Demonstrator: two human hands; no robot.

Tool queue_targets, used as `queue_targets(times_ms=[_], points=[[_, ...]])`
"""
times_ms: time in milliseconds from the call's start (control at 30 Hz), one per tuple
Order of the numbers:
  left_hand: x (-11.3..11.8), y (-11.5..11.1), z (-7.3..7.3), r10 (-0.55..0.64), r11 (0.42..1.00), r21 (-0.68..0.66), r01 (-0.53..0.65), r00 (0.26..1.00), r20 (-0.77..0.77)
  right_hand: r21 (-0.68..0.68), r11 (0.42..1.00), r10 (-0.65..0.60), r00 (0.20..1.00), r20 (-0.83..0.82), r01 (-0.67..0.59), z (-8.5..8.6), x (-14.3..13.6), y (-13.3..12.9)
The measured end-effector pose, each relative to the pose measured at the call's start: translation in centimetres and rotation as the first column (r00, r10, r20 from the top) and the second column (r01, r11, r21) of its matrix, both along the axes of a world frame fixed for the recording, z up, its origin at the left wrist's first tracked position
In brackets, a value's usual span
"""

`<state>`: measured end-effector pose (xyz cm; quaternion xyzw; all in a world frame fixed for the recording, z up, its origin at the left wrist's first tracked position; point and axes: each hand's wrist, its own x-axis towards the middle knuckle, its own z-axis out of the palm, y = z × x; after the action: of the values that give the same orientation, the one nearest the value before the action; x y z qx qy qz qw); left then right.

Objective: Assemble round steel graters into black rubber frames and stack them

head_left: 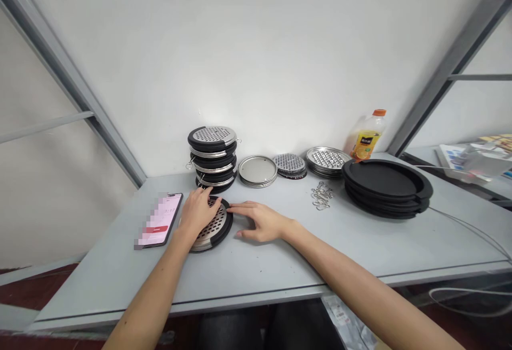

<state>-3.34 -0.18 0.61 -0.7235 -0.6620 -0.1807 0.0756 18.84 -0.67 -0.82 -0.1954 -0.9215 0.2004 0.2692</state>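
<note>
- Your left hand [199, 210] is loosely open over the perforated disc [216, 225] on the table [256, 270].
- Your right hand [262, 222] is open, fingers at its rim.
- Bottle [368, 137]: yellow label, characters unclear.
- Phone [163, 221]: red button, text too blurred.

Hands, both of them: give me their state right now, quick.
Left hand: lying on the black-rimmed perforated disc; whether it grips cannot be told.
Right hand: open, holding nothing, fingertips at the disc's edge.
</note>
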Motion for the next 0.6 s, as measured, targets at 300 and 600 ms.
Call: queue_targets(times_ms=[300, 600], points=[[-0.25, 0.51, -0.57, -0.013, 1.000, -0.015, 0.012, 0.998, -0.059, 0.005, 0.992, -0.124, 0.991, 0.042, 0.124, -0.43, 0.49, 0.81], [-0.17, 0.56, -0.58, 0.001, 0.998, -0.055, -0.008, 0.992, -0.125, 0.024, 0.987, -0.158, 0.984, 0.081, 0.156, -0.37, 0.34, 0.70]])
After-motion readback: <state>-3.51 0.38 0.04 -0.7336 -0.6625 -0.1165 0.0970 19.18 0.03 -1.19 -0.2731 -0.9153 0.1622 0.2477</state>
